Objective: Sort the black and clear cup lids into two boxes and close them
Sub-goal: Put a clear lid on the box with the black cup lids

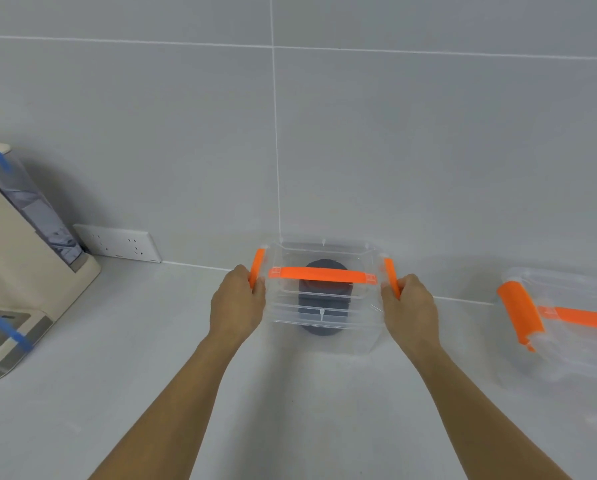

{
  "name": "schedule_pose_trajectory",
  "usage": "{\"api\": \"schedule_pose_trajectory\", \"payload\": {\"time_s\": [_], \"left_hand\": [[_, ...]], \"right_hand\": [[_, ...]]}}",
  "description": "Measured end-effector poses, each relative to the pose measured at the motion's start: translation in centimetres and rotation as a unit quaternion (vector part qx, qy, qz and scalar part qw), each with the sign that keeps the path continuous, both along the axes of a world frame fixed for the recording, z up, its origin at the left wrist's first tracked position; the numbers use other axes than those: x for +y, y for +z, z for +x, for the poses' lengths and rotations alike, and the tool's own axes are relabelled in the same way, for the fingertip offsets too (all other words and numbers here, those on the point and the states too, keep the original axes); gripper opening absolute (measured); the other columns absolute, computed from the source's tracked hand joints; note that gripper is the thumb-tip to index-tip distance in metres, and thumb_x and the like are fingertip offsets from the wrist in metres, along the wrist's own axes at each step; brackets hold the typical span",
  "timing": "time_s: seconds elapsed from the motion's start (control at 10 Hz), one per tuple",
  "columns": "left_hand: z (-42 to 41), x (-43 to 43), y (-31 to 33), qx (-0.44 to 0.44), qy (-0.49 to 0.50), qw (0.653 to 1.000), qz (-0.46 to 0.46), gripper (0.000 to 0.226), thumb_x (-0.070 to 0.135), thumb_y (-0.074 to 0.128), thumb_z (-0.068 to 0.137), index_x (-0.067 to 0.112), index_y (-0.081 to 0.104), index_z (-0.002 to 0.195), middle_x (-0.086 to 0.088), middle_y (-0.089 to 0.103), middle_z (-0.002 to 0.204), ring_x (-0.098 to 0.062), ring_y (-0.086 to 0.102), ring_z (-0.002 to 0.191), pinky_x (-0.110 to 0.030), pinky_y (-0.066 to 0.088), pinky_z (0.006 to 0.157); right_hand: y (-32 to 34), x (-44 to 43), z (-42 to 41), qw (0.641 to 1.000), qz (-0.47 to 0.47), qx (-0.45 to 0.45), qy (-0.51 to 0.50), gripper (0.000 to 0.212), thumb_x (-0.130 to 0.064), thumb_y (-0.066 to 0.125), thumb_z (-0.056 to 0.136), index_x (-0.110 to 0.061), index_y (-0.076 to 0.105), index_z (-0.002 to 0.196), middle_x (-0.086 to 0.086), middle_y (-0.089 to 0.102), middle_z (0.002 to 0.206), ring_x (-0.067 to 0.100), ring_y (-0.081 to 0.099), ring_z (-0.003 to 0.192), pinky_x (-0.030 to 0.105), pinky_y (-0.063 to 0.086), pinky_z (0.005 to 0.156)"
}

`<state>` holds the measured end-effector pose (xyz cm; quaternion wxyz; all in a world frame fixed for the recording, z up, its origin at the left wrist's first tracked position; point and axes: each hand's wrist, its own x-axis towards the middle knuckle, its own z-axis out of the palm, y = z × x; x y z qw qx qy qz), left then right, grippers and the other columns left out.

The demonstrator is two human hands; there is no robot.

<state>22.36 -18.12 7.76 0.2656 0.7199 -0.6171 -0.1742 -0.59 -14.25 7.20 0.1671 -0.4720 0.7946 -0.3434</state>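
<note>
Our left hand (pixel 236 303) grips the left latch (pixel 256 271) and our right hand (pixel 409 306) the right latch (pixel 391 277) of the clear box (pixel 283 308) holding black lids (pixel 323 329), by the far wall, with another box (pixel 567 344) at right.

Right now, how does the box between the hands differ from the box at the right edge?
The left hand and right hand grip the middle box at its side latches; the right box is untouched. The middle box holds a dark stack of lids; the right box shows nothing dark. Both are clear plastic with orange handles and latches.
</note>
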Motion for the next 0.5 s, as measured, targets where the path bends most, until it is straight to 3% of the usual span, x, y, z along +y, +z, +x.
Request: {"api": "schedule_pose_trajectory", "payload": {"time_s": [0.3,0.4,0.5], "left_hand": [[-0.1,0.5,0.2,-0.019,0.008,1.000,0.006,0.029,0.037,0.040,0.098,0.010,0.047,0.087,-0.005,0.052,0.078,-0.014,0.044,0.056,-0.026,0.033,0.051],[0.4,0.6,0.5,-0.025,-0.016,0.999,0.044,0.036,0.046,0.036,0.096,0.011,0.046,0.092,-0.006,0.058,0.084,-0.021,0.053,0.067,-0.032,0.041,0.061],[1.1,0.5,2.1,-0.056,-0.036,0.994,0.081,0.061,0.066,0.029,0.089,0.012,0.050,0.105,-0.007,0.063,0.098,-0.025,0.058,0.083,-0.033,0.043,0.071]], "right_hand": [[0.8,0.4,0.1,0.998,0.035,0.043,0.009,0.036,-0.040,0.040,0.097,-0.005,0.051,0.099,0.010,0.056,0.089,0.026,0.052,0.075,0.034,0.041,0.067],[1.5,0.9,-0.2,0.995,0.069,0.060,0.041,0.047,-0.048,0.036,0.096,-0.005,0.049,0.108,0.010,0.058,0.094,0.030,0.056,0.083,0.037,0.044,0.074],[3.0,1.4,-1.7,0.992,0.096,0.061,0.058,0.058,-0.057,0.037,0.092,-0.007,0.047,0.121,0.012,0.062,0.109,0.033,0.059,0.100,0.037,0.043,0.081]]}}
